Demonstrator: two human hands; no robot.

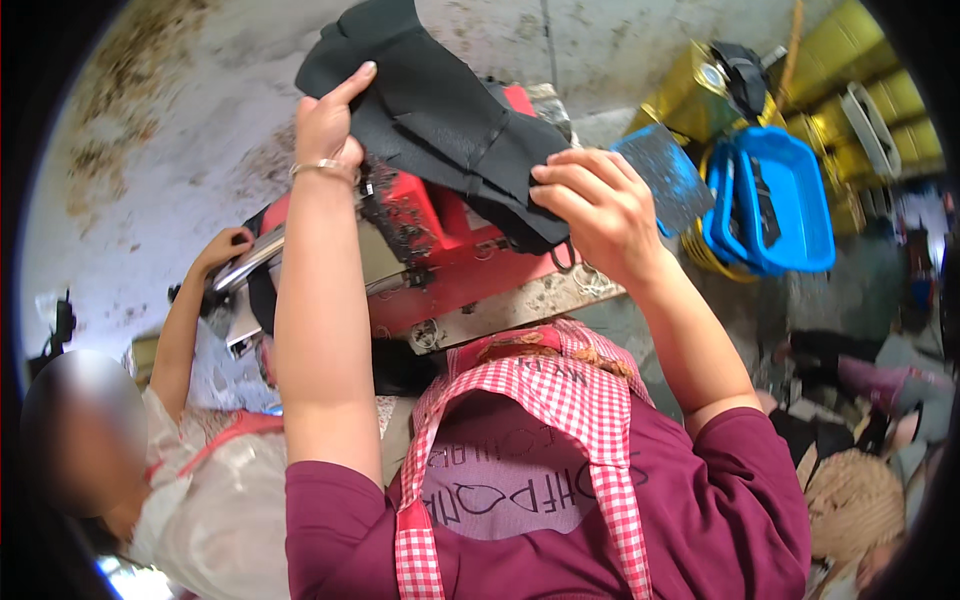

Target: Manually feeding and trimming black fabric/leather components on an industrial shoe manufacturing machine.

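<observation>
Both my hands hold up a floppy piece of black leather-like material [430, 95] with seams and folded layers, stretched slantwise in front of me. My left hand [332, 125] grips its upper left part, the thumb lying over the front and the fingers behind. At the lower right end, my right hand [595, 200] pinches its edge between thumb and fingers. Behind and below the piece is a red box-like object [415, 215] smeared with black, on a worktable [520, 312] with a red surface and a stained pale edge.
Left of me a person [215, 470] works with an arm at a metal machine part [250, 258]. Blue plastic tubs [800, 200] and a black-smeared blue board [665, 180] stand at the right, by golden tins [690, 95]. More people [860, 490] are at the lower right. A stained wall [230, 80] rises behind.
</observation>
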